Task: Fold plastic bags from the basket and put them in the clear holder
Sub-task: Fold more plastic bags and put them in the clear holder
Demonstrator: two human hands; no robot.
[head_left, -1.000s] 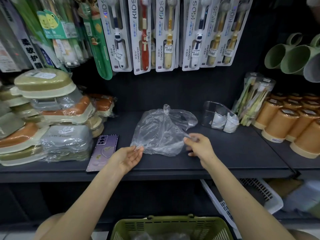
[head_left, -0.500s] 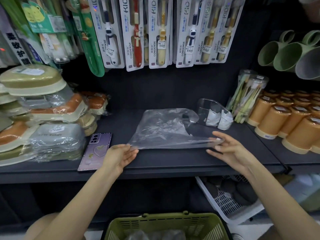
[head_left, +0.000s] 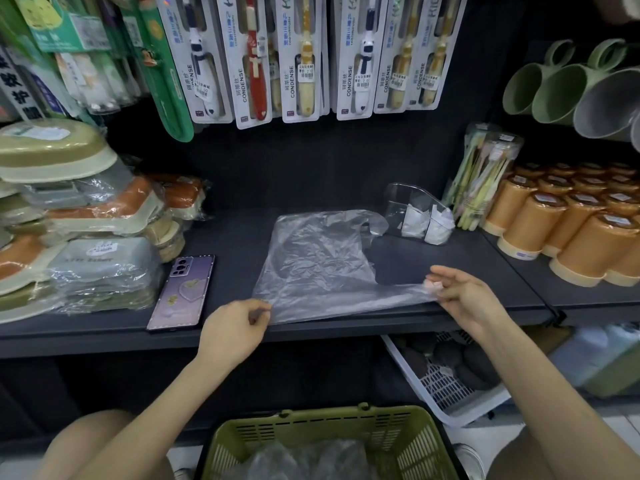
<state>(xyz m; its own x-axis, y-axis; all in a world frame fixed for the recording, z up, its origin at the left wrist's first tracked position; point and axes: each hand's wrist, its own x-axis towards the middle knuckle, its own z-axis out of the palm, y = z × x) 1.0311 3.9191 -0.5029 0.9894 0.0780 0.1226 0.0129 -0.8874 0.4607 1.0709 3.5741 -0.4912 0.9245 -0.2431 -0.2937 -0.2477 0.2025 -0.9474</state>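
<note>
The left hand and right hand pinch bag edge (taut).

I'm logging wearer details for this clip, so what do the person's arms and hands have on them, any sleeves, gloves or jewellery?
Both forearms are bare to the frame's edge: no sleeves, gloves, watch or bracelet show. The left hand and the right hand wear no rings that I can see.

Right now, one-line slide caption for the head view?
Left hand and right hand pinch the near corners of a plastic bag spread on the shelf, clear holder behind.
</note>
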